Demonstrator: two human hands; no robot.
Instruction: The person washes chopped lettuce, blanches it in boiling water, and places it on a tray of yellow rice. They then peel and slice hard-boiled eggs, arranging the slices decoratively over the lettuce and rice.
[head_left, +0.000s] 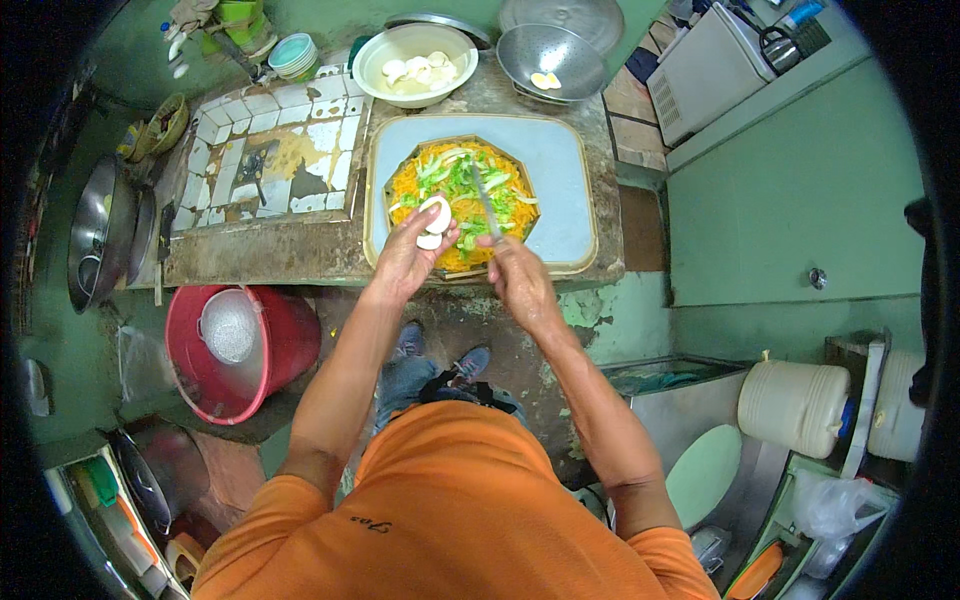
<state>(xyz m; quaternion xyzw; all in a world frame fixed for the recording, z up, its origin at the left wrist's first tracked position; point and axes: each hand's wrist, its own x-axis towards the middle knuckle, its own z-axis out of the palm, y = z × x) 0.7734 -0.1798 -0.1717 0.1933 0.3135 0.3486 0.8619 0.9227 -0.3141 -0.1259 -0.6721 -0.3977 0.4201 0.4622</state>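
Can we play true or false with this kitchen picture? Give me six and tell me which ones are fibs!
1. The right hand holds a knife. True.
2. The other hand holds a carrot. False: the left hand holds white egg pieces.
3. The shirt is orange. True.
4. A big blue bucket is there. False: the big tub is red.
5. The pale bowl has white chunks inside. True.
6. The food is on the floor. False: the orange shreds are on the counter's tray.

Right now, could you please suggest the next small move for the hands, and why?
I would probably bring the knife in the right hand across to the egg: the left hand holds the egg over the yellow food, with the knife to the egg's right, not touching it.
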